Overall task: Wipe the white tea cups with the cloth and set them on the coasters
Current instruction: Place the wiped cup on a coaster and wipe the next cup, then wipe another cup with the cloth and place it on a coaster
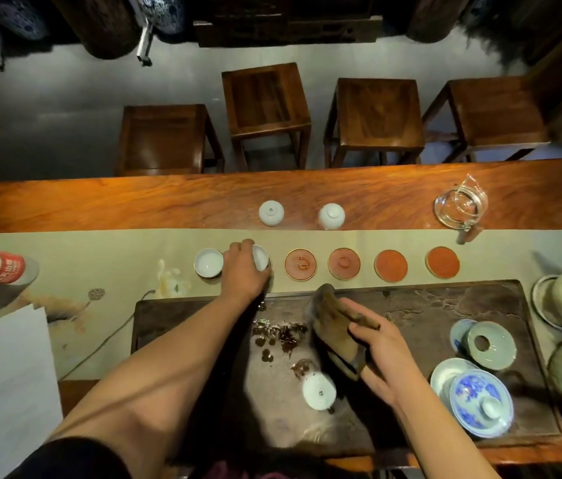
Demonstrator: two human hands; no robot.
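The worktop [134, 205] has bare wood along its far edge, with four stools [265, 105] beyond it. Six coasters sit in a row on the pale runner [100, 250]; four [391, 266] are bare, with open room between them and the dark tray [445, 299]. Five white cups show: one upright cup [208, 263] on the leftmost coaster, one tilted cup [260, 257] gripped by the left hand [243, 267] over the second coaster, two upturned cups [271, 212] on the wood, and one cup [319, 390] lying on the tray. The right hand [376, 344] is clamped on the brown cloth [334, 326] above the tray, beside scattered tea leaves [279, 335].
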